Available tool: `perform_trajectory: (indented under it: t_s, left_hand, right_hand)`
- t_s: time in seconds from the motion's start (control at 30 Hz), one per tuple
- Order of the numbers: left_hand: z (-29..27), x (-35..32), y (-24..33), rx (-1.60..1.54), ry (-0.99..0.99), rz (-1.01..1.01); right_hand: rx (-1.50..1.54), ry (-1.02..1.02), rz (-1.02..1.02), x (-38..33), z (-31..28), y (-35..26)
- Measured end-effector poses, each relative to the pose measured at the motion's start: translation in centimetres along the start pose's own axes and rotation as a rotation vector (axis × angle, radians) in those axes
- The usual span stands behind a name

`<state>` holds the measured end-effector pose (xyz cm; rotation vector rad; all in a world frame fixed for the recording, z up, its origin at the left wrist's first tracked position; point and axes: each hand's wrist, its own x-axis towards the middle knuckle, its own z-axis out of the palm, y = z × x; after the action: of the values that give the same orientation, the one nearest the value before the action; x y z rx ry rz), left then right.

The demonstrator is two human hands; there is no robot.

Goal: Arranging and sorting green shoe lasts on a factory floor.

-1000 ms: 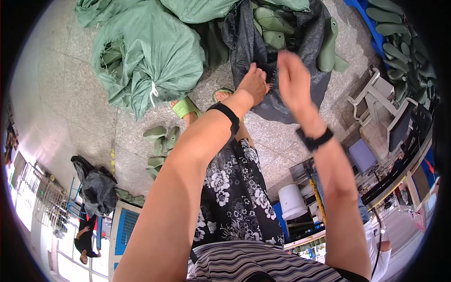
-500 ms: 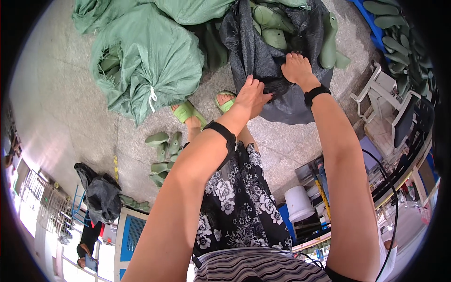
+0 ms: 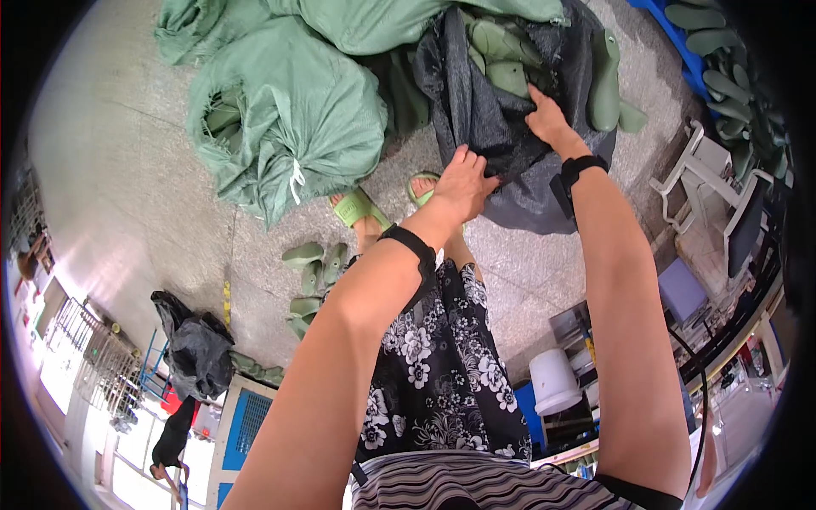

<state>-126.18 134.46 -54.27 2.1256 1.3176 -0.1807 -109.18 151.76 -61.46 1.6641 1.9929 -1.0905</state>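
A: Report the change against the earlier frames.

B: One second ago both hands were raised, open, above the dark grey woven sack (image 3: pixel 501 127). Half a second ago they had come down onto its rim. Now the left hand (image 3: pixel 466 183) lies on the near edge of the sack with fingers curled into the fabric, and the right hand (image 3: pixel 548 119) has moved further up, gripping the sack's mouth edge. Both hands are clenched on the fabric.

A: Location of the sack?

B: On the floor (image 3: pixel 127 195) directly ahead of the person's feet, mouth open, with green moulded shoes (image 3: pixel 497 51) visible inside. It leans against the green sacks behind it.

A: Other packages?

B: A tied green woven sack (image 3: pixel 289 127) stands to the left, closed with a white cord (image 3: pixel 297 180). A second green sack (image 3: pixel 399 17) lies across the top. Loose green shoes (image 3: pixel 310 276) lie on the floor at lower left. A black bag (image 3: pixel 197 348) sits further left. A white bucket (image 3: pixel 552 381) stands at lower right. Labels: none legible.
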Motion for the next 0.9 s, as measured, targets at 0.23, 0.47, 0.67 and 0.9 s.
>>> perform_trajectory:
  t_s: [0.23, 0.47, 0.67, 0.9]
  left_hand:
    - [-1.9, -2.9, -0.7, 0.072, -0.087, -0.043]
    - [-2.5, -12.4, -0.3, -0.312, 0.231, -0.219]
    - [0.1, -32.9, 3.6, -0.574, -0.233, -0.782]
    - [7.7, -47.5, 18.9, -1.030, -0.266, -1.069]
  right_hand:
    - [-0.329, -0.259, -0.149, -4.4, 0.2, -8.5]
    - [-0.373, -0.062, -0.339, -11.4, 4.4, -13.4]
    - [-0.477, -0.266, -0.693, -22.8, 2.2, -15.9]
    - [-0.546, -1.020, -0.328, -33.6, 1.1, -15.6]
